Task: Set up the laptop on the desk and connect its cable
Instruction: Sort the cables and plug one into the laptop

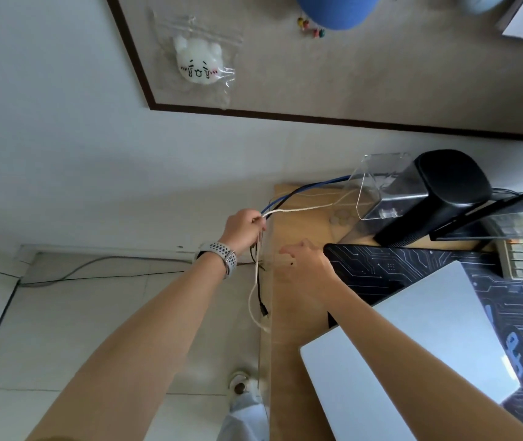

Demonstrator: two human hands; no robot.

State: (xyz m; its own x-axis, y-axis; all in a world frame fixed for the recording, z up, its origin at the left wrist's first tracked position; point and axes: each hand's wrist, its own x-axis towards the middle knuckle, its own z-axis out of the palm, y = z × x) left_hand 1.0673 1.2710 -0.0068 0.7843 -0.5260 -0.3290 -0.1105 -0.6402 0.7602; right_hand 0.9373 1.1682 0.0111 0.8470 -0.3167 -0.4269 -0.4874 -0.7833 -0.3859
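— While the closed laptop (412, 354) lies at four o'clock on the tabletop (298, 313), which lead?
— Left hand (242, 229) fingers pinch the white cable (255, 291) with others; right hand (304, 262) fingers hidden, can't tell. Separate it, then follow it to its plug.

Both bare forearms reach forward. The left hand (243, 229), with a grey perforated-band watch (222, 254) on its wrist, has fingers curled tight, pinching a bundle of thin cables (261, 218). The right hand (304, 262) hovers alongside, fingers loosely bent, holding nothing.
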